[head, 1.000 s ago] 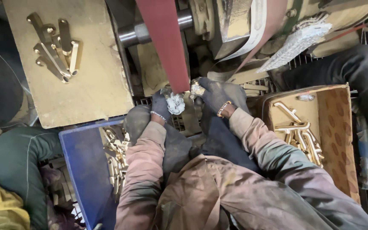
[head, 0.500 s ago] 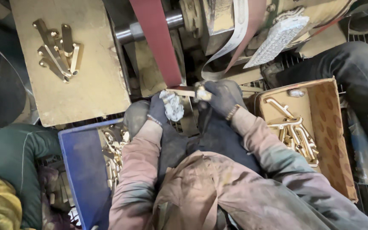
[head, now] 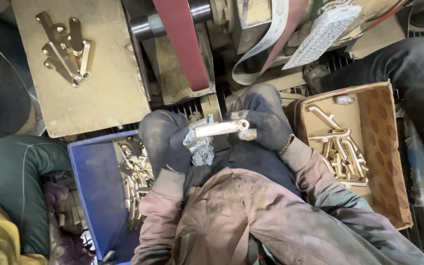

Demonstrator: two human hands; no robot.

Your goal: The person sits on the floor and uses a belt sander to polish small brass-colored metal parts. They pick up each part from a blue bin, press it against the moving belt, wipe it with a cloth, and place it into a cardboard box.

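Both gloved hands, left hand (head: 165, 142) and right hand (head: 266, 128), pinch a brass tube (head: 220, 128) below the sanding belt (head: 182, 44), seemingly checking its finish before pressing it to the belt.

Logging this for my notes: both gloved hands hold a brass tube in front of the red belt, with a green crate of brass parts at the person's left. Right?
Not quite: the crate is blue, not green, as the head view shows. Both gloved hands, left and right, do hold the brass tube before the red belt.

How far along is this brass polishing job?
Some shiny brass pieces already lie in the cardboard box. One brass tube is in hand between the left hand and right hand. A pile of brass parts still fills the blue crate.
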